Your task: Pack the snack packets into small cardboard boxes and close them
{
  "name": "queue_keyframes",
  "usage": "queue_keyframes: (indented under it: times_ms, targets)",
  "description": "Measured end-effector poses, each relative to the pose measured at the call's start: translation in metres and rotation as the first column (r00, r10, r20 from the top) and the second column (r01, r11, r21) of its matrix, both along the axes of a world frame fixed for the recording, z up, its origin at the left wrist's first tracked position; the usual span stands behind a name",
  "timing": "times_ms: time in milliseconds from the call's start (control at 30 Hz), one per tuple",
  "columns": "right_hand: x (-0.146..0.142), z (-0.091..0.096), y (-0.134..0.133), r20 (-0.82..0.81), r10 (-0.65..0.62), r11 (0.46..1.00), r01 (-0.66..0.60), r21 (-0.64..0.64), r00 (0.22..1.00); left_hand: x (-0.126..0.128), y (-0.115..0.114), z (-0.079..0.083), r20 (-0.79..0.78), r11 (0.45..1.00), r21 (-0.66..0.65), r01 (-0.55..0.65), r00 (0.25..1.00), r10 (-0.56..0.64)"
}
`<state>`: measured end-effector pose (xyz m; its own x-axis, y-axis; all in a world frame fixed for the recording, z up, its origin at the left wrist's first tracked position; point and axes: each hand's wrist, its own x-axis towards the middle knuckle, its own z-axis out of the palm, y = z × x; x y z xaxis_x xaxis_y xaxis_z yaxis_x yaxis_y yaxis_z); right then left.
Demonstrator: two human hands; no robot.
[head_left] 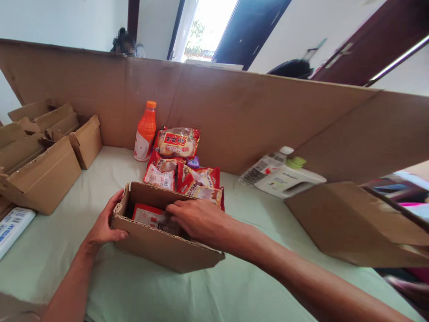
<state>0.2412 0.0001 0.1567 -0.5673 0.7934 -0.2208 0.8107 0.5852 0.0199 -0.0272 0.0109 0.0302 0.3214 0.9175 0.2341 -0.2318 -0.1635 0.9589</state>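
A home room, it seems — wooden doors (367,47), cardboard boxes (43,172), snack packets (177,143).

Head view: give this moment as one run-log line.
left hand: grips cardboard box | right hand: inside box, on red packet | behind box: snack packets, orange bottle

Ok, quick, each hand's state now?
Left hand: closed on the box, at its left end.
Right hand: inside the box, on a red packet; grip cannot be told.
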Motion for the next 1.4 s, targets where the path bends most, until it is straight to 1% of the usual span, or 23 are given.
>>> queue_keyframes:
  times_ms: [67, 133, 233, 267, 300, 367, 433, 467, 533, 600, 733, 833, 933, 1067, 1133, 1267, 1400]
  targets:
    - [0.002, 0.005, 0.000, -0.069, -0.048, 0.998, 0.045, -0.039, 0.996, 0.000, 0.000, 0.000, 0.002, 1.000, 0.000, 0.004, 1.000, -0.004]
    - [0.003, 0.007, 0.002, -0.133, -0.057, 0.994, 0.044, -0.097, 0.990, 0.000, 0.000, 0.000, 0.004, 1.000, 0.007, 0.002, 1.000, -0.002]
    - [0.003, 0.003, 0.003, -0.213, -0.010, 0.978, -0.035, -0.205, 0.977, 0.000, 0.000, 0.000, 0.016, 1.000, 0.008, 0.016, 1.000, -0.016]
    - [0.003, 0.002, 0.003, -0.266, 0.008, 0.975, -0.067, -0.212, 0.964, 0.000, 0.000, -0.001, 0.020, 1.000, 0.010, 0.029, 0.999, -0.029]
    - [0.005, 0.001, 0.002, -0.335, 0.023, 0.977, -0.092, -0.191, 0.942, 0.000, 0.000, -0.001, 0.022, 0.999, 0.014, 0.041, 0.999, -0.041]
    - [0.011, -0.001, -0.003, -0.489, 0.047, 0.990, -0.105, -0.092, 0.871, 0.000, 0.000, -0.001, 0.018, 0.999, 0.032, 0.042, 0.999, -0.043]
    - [0.019, -0.004, -0.007, -0.593, 0.068, 0.997, -0.075, 0.014, 0.802, 0.000, -0.001, -0.002, 0.009, 0.999, 0.047, 0.018, 1.000, -0.018]
    - [0.024, -0.006, -0.009, -0.614, 0.069, 0.998, -0.054, 0.043, 0.786, 0.000, -0.001, -0.002, 0.006, 0.999, 0.044, 0.009, 1.000, -0.010]
    - [0.032, -0.014, -0.011, -0.614, 0.058, 0.998, -0.028, 0.057, 0.787, -0.001, -0.002, -0.002, 0.002, 1.000, 0.020, 0.016, 1.000, -0.016]
    - [0.035, -0.022, -0.010, -0.593, 0.038, 0.999, -0.015, 0.044, 0.804, -0.001, -0.003, -0.003, -0.007, 0.999, 0.010, 0.037, 0.999, -0.037]
    - [0.029, -0.032, -0.009, -0.593, 0.022, 0.999, 0.010, 0.050, 0.805, -0.004, -0.002, -0.004, -0.034, 0.998, 0.044, 0.055, 0.998, -0.053]
    - [0.022, -0.034, -0.010, -0.589, 0.049, 0.998, -0.026, 0.048, 0.807, -0.005, -0.003, -0.002, -0.036, 0.996, 0.068, 0.050, 0.998, -0.048]
    - [0.020, -0.034, -0.011, -0.573, 0.052, 0.999, -0.042, 0.031, 0.818, -0.005, -0.004, 0.000, 0.004, 0.995, 0.077, 0.061, 0.998, -0.062]
    - [0.020, -0.036, -0.011, -0.554, 0.040, 0.999, -0.049, -0.002, 0.832, 0.001, -0.004, -0.003, 0.081, 0.989, 0.040, 0.141, 0.986, -0.144]
    - [0.020, -0.038, -0.011, -0.537, 0.027, 0.999, -0.047, -0.024, 0.843, 0.004, -0.003, -0.006, 0.095, 0.984, 0.038, 0.172, 0.980, -0.175]
    - [0.019, -0.037, -0.011, -0.505, 0.000, 0.998, -0.034, -0.058, 0.863, 0.007, 0.001, -0.010, 0.023, 0.982, 0.122, 0.143, 0.989, -0.146]
    - [0.018, -0.033, -0.012, -0.479, -0.020, 0.996, -0.023, -0.084, 0.878, 0.005, 0.003, -0.009, -0.084, 0.970, 0.205, 0.130, 0.990, -0.115]
